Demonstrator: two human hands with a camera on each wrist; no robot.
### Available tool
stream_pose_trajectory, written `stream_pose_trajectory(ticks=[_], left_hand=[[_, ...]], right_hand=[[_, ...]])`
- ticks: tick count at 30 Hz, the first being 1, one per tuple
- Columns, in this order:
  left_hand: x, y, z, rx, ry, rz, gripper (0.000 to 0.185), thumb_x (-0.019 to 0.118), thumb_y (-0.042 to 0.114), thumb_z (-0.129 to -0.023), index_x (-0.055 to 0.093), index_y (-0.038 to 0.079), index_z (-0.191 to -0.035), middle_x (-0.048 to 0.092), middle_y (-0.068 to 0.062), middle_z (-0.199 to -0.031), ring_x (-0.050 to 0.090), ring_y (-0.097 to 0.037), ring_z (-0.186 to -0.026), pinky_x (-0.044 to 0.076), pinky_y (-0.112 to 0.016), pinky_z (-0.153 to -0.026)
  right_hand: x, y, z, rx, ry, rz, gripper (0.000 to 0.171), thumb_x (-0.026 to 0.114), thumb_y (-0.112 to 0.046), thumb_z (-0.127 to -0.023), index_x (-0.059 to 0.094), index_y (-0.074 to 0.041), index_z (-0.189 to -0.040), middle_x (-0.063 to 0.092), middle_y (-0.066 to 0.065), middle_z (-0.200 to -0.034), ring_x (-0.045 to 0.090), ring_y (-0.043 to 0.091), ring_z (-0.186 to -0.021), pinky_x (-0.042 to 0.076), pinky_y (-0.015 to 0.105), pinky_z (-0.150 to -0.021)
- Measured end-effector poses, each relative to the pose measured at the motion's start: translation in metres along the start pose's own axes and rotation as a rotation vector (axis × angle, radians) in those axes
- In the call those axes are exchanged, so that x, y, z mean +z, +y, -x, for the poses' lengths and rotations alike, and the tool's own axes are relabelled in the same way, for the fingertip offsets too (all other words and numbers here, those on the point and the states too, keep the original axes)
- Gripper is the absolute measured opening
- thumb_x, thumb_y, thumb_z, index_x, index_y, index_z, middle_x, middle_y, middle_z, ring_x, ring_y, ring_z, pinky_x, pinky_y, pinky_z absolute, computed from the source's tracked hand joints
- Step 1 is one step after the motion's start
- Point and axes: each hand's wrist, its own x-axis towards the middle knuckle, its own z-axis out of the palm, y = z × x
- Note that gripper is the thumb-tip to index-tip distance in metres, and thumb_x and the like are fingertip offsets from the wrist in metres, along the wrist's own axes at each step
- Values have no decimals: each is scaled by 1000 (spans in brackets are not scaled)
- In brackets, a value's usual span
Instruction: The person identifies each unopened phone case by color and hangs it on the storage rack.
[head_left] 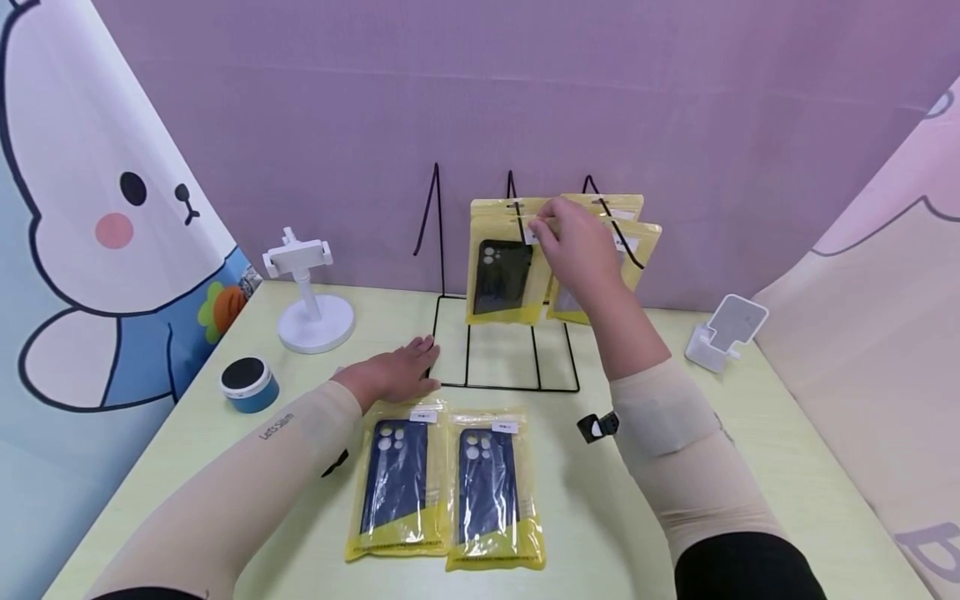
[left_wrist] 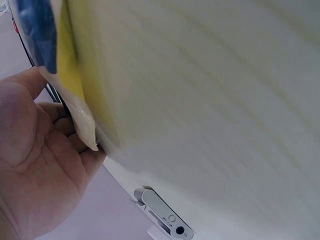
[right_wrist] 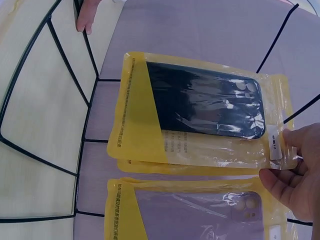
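Head view: left hand (head_left: 397, 373) flat, fingers spread, pressing the wire rack (head_left: 504, 367) base on the table (head_left: 675, 517); right hand (head_left: 573, 246) pinching the top of a yellow packet (head_left: 501, 267) hanging on the middle hook; two blue-case packets (head_left: 442, 487) lying near.
Left wrist: relaxed fingers (left_wrist: 65, 145), packet corner just beside.
Right wrist: fingertips (right_wrist: 285, 175) pinching the packet's top edge.
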Motion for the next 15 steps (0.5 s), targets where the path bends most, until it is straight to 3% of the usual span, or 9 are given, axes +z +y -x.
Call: stream_pose_trajectory(ticks=[4,7,11,15], left_hand=[[1,0,0,2,4,0,75,39,48,-104,7,9,-159,-5,-12,-165,-1,-31,-153,16,-50,-122],[1,1,1,9,2,3,75,39,49,-104,7,9,-159,-5,-12,-165,-2,-32,-152,16,-50,-122],[0,2,1,15,8,1,74,39,48,-104,8,8,-158,-4,-13,-165,-1,-33,-152,17,-51,-121],[-1,2,1,9,13,-3,74,40,47,-104,9,7,-158,-3,-14,-165,1,-33,-152,18,-51,-121]], right_hand=[[0,0,-1,7,-13,0,33,50,-43,-101,61,-16,-117,65,2,-109,58,22,-84,47,42,-75],[1,2,1,-16,-6,-11,39,51,-42,-101,58,-15,-127,63,4,-125,60,24,-104,48,45,-90],[1,5,9,-77,20,-34,50,53,-40,-100,48,-13,-142,52,7,-144,44,27,-135,35,45,-112],[2,7,26,-162,53,-73,58,55,-38,-99,39,-14,-149,41,8,-151,30,27,-144,25,46,-118]])
